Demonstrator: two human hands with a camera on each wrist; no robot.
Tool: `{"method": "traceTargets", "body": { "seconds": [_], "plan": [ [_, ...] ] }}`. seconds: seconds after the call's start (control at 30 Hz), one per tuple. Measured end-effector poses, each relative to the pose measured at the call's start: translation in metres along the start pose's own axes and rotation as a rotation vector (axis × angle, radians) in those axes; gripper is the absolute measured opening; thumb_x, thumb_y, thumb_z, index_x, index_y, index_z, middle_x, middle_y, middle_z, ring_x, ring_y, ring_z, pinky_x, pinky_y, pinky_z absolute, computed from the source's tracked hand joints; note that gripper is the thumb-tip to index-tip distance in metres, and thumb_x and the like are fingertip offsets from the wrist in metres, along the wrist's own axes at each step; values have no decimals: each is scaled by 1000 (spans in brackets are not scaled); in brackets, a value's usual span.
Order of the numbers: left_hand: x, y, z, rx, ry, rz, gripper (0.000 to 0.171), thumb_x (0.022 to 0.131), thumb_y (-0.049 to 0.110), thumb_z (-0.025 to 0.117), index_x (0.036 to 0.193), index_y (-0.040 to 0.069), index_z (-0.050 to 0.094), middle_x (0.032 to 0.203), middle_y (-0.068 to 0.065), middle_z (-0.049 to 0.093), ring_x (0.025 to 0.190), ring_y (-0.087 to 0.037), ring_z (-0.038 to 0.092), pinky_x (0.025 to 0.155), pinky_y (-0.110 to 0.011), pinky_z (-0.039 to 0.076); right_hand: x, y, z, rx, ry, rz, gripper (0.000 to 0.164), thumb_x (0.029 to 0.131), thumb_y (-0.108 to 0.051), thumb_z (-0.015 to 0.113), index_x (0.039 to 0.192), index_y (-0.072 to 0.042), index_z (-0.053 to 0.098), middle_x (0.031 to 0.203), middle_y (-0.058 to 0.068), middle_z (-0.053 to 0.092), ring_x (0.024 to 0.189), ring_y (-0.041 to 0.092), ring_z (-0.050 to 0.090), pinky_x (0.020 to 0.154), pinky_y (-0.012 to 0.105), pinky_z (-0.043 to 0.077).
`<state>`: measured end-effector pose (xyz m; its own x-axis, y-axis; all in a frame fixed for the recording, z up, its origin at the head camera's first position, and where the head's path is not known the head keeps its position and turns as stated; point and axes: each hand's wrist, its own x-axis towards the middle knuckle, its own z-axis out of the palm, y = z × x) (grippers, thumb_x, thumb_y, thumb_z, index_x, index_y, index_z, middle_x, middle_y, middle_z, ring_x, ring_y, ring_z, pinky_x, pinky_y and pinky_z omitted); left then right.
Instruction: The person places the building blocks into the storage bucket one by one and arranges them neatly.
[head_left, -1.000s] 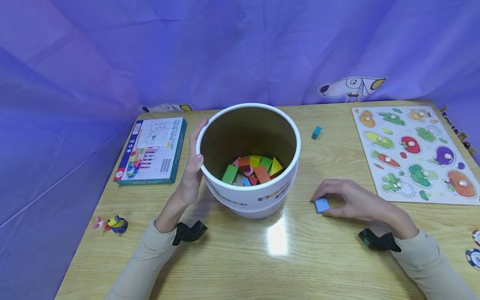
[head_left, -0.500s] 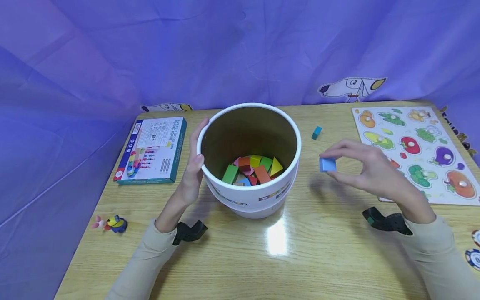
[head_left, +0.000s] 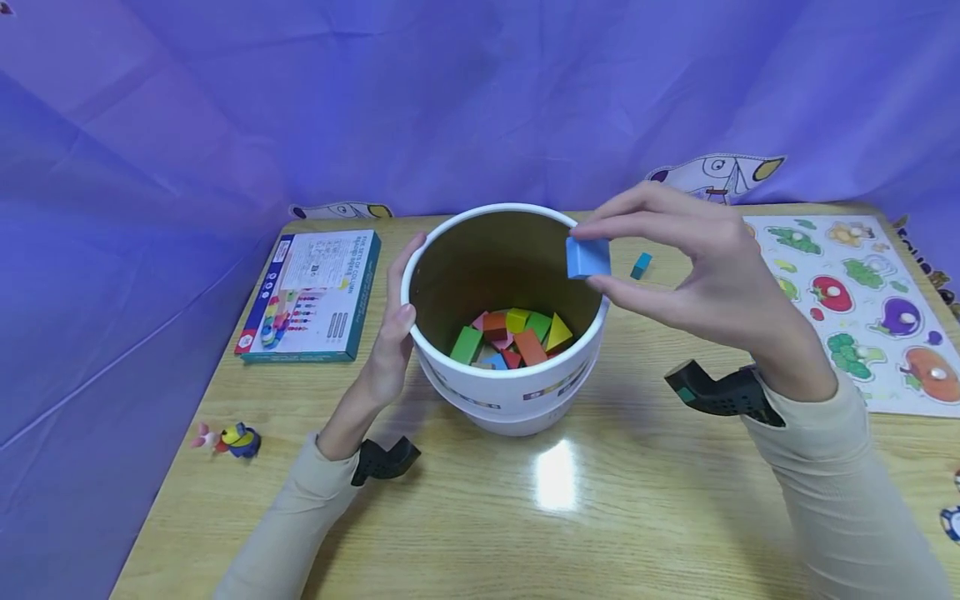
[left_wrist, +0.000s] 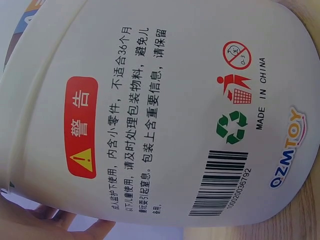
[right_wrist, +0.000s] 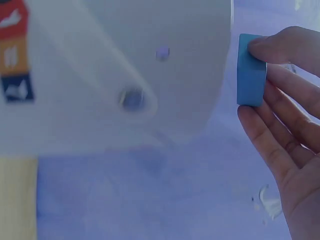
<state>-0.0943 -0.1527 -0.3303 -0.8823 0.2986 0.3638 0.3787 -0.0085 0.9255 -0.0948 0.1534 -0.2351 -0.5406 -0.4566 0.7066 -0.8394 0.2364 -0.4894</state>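
A white toy bucket (head_left: 517, 398) stands upright on the table, holding several coloured building blocks such as a green block (head_left: 467, 344) and a yellow triangular block (head_left: 558, 333). My left hand (head_left: 388, 346) rests along the bucket's left outer side, thumb by the rim, fingers fairly straight. The left wrist view shows the bucket's printed wall (left_wrist: 150, 120), with part of those fingers at its lower left. My right hand (head_left: 693, 258) pinches a light blue block (head_left: 587, 258) between thumb and fingertips, at the bucket's right rim. In the right wrist view this block (right_wrist: 251, 75) appears beside the bucket wall.
A small teal block (head_left: 641, 266) lies behind the right hand. A vegetable puzzle board (head_left: 862, 292) is on the right, with chips (head_left: 951, 523) near the edge. At left are a boxed toy (head_left: 311, 296) and a small figurine (head_left: 240, 440). A purple curtain (head_left: 480, 100) hangs behind.
My right hand has lifted the light blue block off the table and carried it up and left to the bucket's rim. The left hand stays at the bucket's side. The view has shifted slightly.
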Motion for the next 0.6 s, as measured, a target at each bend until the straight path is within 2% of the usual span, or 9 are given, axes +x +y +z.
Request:
{"method": "traceTargets", "body": {
  "seconds": [0.23,0.6],
  "plan": [
    [1,2,2,1,3,4,87,87,70,39,155,24,11,156,2,21,141,-23,25,110,-64,25,13,-3,13,32,-45,-54,45,65,9,81,108,-2,73,105,7,69,98,12,61,87,20,46],
    [0,-1,0,22,-1,7,86,89,69,38,155,22,10,157,1,20,142,-23,24,111,-64,23,19,-7,14,11,-89,-92,40,69,3,81,108,-5,73,106,4,69,97,11,62,88,20,46]
  ]
}}
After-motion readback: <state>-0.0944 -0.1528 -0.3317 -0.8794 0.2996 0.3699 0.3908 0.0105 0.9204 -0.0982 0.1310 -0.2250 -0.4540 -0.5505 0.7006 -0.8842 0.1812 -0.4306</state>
